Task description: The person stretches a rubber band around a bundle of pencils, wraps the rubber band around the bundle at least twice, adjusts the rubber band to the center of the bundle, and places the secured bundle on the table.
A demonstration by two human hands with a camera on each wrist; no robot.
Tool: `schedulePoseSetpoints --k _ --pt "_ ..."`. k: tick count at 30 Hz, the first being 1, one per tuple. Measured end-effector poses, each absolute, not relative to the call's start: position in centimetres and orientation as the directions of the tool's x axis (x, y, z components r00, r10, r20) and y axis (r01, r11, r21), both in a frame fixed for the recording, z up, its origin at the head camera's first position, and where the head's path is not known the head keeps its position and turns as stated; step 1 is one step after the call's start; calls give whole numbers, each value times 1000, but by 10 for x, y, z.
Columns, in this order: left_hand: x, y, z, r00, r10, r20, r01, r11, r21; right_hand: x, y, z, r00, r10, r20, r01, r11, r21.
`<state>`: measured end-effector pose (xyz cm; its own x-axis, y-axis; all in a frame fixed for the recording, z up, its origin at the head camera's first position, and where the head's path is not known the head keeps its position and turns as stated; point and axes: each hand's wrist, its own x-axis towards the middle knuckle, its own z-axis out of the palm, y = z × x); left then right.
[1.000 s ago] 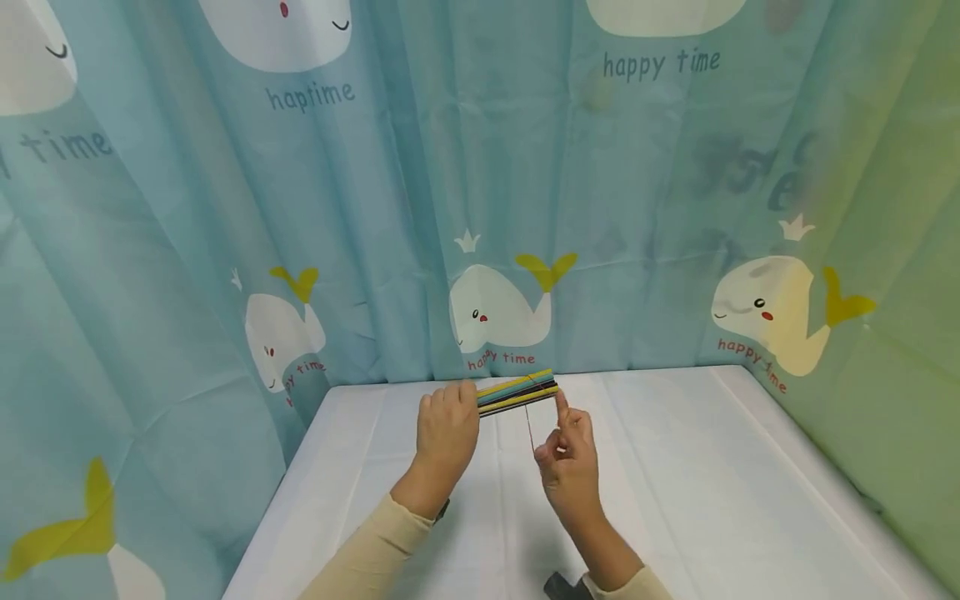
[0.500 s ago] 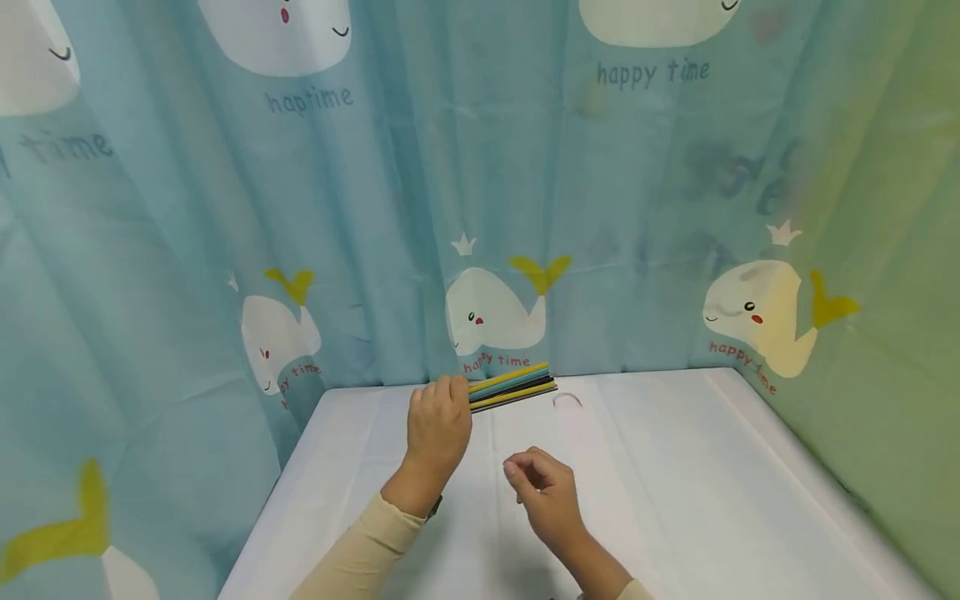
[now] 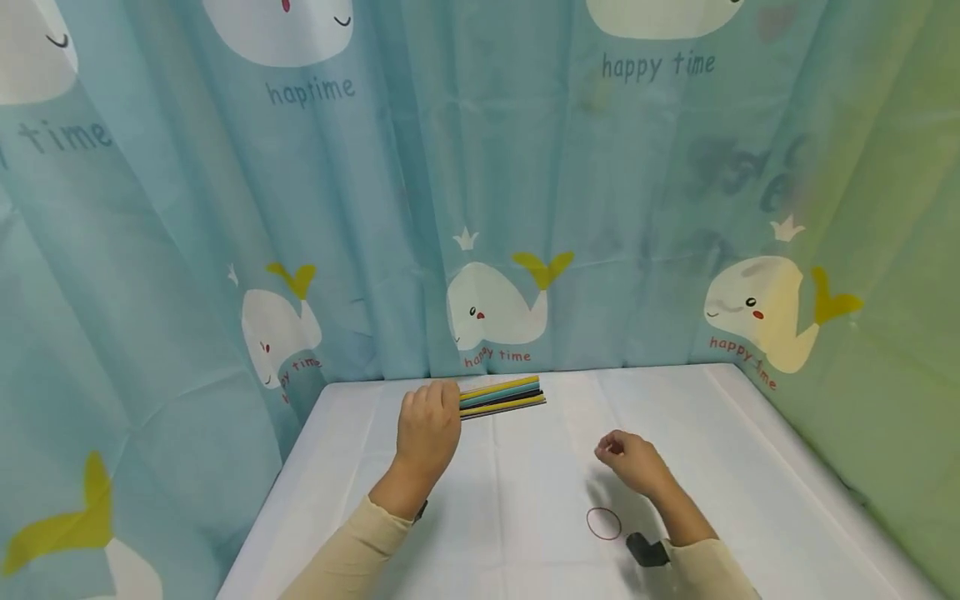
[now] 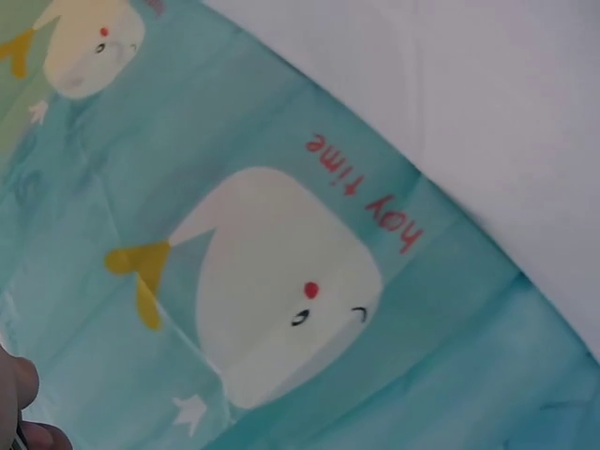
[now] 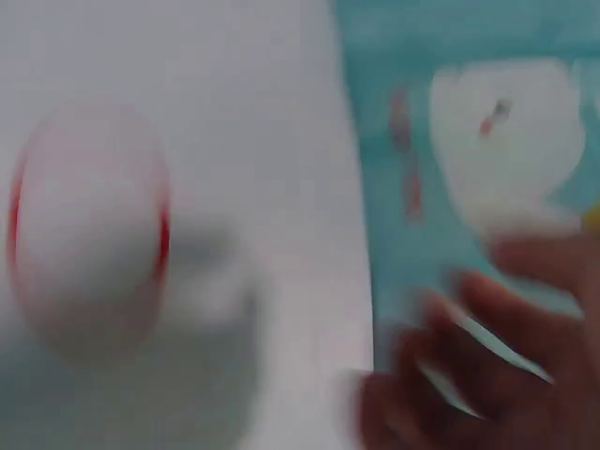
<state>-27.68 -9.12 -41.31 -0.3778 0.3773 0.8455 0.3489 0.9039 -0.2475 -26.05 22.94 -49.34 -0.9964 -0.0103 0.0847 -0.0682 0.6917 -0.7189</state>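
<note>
In the head view my left hand point(image 3: 429, 425) grips a bundle of thin coloured sticks point(image 3: 502, 396), yellow, teal and black, which point right above the table's far part. Only the edge of my left hand point(image 4: 28, 403) shows at the lower left of the left wrist view. My right hand point(image 3: 636, 461) is off to the right, fingers loosely bent, with nothing seen in them. Below and left of it is a thin red rubber band point(image 3: 588, 523) forming a loop; whether it lies on the table I cannot tell. The right wrist view shows the blurred right fingers point(image 5: 487, 347) apart from the band point(image 5: 164, 239).
The white-covered table point(image 3: 525, 492) reaches back to a blue curtain point(image 3: 630, 208) printed with whales. A green curtain side point(image 3: 900, 375) bounds the right. A dark device point(image 3: 647, 550) sits by the right wrist.
The rubber band was round the sticks and drawn by the right fingers; half a second ago it was loose beyond the stick ends. It is now nearer. My right hand has moved right.
</note>
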Motion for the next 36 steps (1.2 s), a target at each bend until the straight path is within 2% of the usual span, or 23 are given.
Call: schedulePoseSetpoints --k 3,6,11,14,17,19,21,24,27,30,33,36 --pt "-278 -94 -416 -344 397 851 345 896 -279 -253 245 -503 -985 -143 -93 -61 805 -591" --pt "-280 -95 -417 -308 415 856 356 885 -301 -245 242 -519 -971 -167 -173 -54 851 -523" --pt "-281 -94 -416 -334 459 824 376 866 -330 -238 234 -528 -974 -181 -139 -99 884 -456" --pt "-281 -93 -417 -353 466 811 372 866 -335 -239 232 -525 -980 -183 -83 -120 865 -488" --pt "-282 -92 -419 -345 463 817 372 866 -334 -244 232 -518 -988 -152 -25 -89 695 -714" --pt "-283 -92 -422 -331 460 824 372 866 -334 -249 231 -513 -992 -123 -11 -48 471 -881" --pt "-284 -92 -424 -321 458 829 371 866 -335 -253 230 -507 -995 -101 -19 -4 218 -976" --pt "-286 -91 -427 -309 457 834 371 865 -337 -257 228 -498 -996 -84 -37 43 -70 -997" --pt "-287 -91 -431 -314 463 829 374 863 -340 -258 227 -489 -994 -108 -17 47 -277 -960" --pt "-286 -91 -433 -349 472 810 375 862 -341 -259 226 -481 -988 -150 39 18 -365 -931" --pt "-284 -91 -435 -383 481 789 382 860 -338 -259 223 -474 -978 -189 87 -29 -289 -957" --pt "-283 -89 -436 -403 490 773 391 856 -339 -260 216 -465 -970 -223 101 -67 -155 -986"
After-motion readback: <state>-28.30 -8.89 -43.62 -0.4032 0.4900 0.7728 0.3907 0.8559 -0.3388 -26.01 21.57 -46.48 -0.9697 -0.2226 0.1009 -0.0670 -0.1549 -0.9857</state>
